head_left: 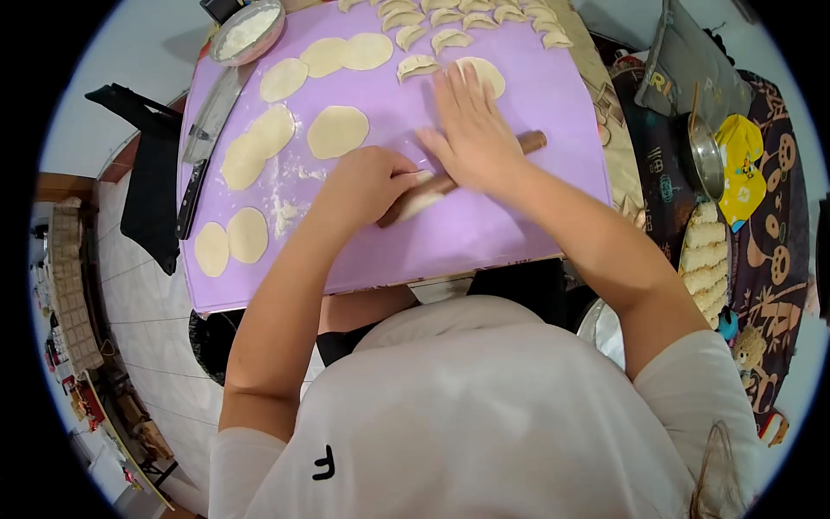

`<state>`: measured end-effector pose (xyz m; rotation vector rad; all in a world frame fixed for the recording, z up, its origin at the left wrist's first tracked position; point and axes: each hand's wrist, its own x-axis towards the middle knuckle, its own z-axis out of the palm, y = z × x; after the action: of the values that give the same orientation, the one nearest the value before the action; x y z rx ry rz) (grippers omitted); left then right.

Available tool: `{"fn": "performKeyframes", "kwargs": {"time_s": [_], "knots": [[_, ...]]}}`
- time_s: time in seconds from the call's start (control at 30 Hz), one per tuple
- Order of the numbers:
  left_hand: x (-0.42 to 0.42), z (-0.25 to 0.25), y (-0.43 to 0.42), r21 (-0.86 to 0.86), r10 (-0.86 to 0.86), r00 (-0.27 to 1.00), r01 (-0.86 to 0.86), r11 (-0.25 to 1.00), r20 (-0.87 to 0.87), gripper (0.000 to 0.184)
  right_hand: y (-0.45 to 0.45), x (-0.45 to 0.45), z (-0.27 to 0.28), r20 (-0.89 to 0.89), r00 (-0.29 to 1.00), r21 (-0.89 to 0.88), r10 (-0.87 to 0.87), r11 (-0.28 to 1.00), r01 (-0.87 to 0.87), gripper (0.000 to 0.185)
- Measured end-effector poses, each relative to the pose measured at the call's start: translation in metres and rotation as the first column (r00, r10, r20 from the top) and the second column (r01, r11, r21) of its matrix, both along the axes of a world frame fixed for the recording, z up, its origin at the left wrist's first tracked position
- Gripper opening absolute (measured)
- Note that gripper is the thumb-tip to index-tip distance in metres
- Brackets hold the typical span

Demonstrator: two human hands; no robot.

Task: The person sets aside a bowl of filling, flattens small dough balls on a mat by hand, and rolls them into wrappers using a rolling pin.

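A wooden rolling pin [533, 141] lies slantwise on the purple mat [553, 190]. My right hand [471, 130] lies over it, palm down, with fingers stretched out and spread. Beneath the pin's left part is a dough piece [422, 204], whose edge my left hand [367, 183] pinches between thumb and fingers. A round wrapper [338, 132] lies just beyond my left hand. Another wrapper [482, 78] is partly hidden behind my right fingertips. Near them sits a folded dumpling [418, 67].
Several flat wrappers [247, 234] lie along the mat's left side. A knife [192, 199] rests at the left edge, by a flour bowl [249, 33]. Several folded dumplings [452, 41] stand at the far edge. A metal pot [705, 160] is off to the right.
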<state>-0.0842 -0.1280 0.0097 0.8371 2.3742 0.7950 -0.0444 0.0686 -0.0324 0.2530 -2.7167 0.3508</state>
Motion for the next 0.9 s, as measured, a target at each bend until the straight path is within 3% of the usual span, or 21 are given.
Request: {"fn": "performKeyframes", "kwargs": {"time_s": [0.07, 0.1, 0.17, 0.27, 0.37, 0.43, 0.57, 0.67, 0.8, 0.9], "knots": [[-0.003, -0.008, -0.001, 0.014, -0.051, 0.998, 0.051, 0.999, -0.030, 0.019, 0.007, 0.057, 0.006, 0.136, 0.990, 0.069, 0.033, 0.997, -0.043, 0.079], [-0.003, -0.009, -0.002, 0.042, 0.026, 1.000, -0.026, 0.999, -0.001, 0.018, 0.008, 0.080, 0.008, 0.203, 0.978, 0.100, 0.043, 0.993, -0.064, 0.080], [0.002, -0.007, -0.007, 0.082, 0.178, 0.982, -0.183, 0.980, 0.058, 0.018, 0.006, 0.099, 0.018, 0.238, 0.971, 0.126, 0.035, 0.990, -0.066, 0.081], [0.015, 0.002, -0.013, 0.044, 0.206, 0.963, -0.216, 0.975, 0.176, 0.017, 0.003, 0.073, 0.012, 0.171, 0.985, 0.145, 0.012, 0.989, -0.037, 0.080], [0.018, 0.006, -0.016, 0.111, 0.121, 0.993, -0.122, 0.986, 0.016, 0.018, -0.003, 0.005, -0.003, 0.021, 0.999, 0.153, -0.048, 0.987, 0.044, 0.077], [0.013, 0.002, -0.007, 0.022, 0.099, 0.992, -0.097, 0.995, -0.075, 0.018, -0.004, -0.026, -0.008, -0.102, 0.989, 0.122, -0.105, 0.986, 0.117, 0.075], [0.012, -0.009, -0.002, 0.012, -0.009, 0.973, 0.012, 1.000, -0.232, 0.019, -0.001, 0.026, 0.006, 0.037, 0.999, -0.041, 0.013, 0.999, -0.012, 0.064], [0.015, -0.014, -0.008, 0.134, -0.039, 0.986, 0.061, 0.989, -0.160, 0.019, 0.012, 0.091, 0.011, 0.084, 0.985, -0.113, 0.149, 0.984, -0.139, 0.055], [0.018, -0.009, -0.051, 0.200, 0.230, 0.973, -0.229, 0.953, 0.020, 0.018, 0.018, 0.110, 0.014, 0.155, 0.969, -0.131, 0.194, 0.976, -0.175, 0.045], [-0.007, -0.029, -0.114, 0.267, 0.352, 0.936, -0.336, 0.903, -0.016, 0.020, -0.001, 0.099, 0.011, 0.120, 0.965, -0.138, 0.235, 0.966, -0.218, 0.038]]}}
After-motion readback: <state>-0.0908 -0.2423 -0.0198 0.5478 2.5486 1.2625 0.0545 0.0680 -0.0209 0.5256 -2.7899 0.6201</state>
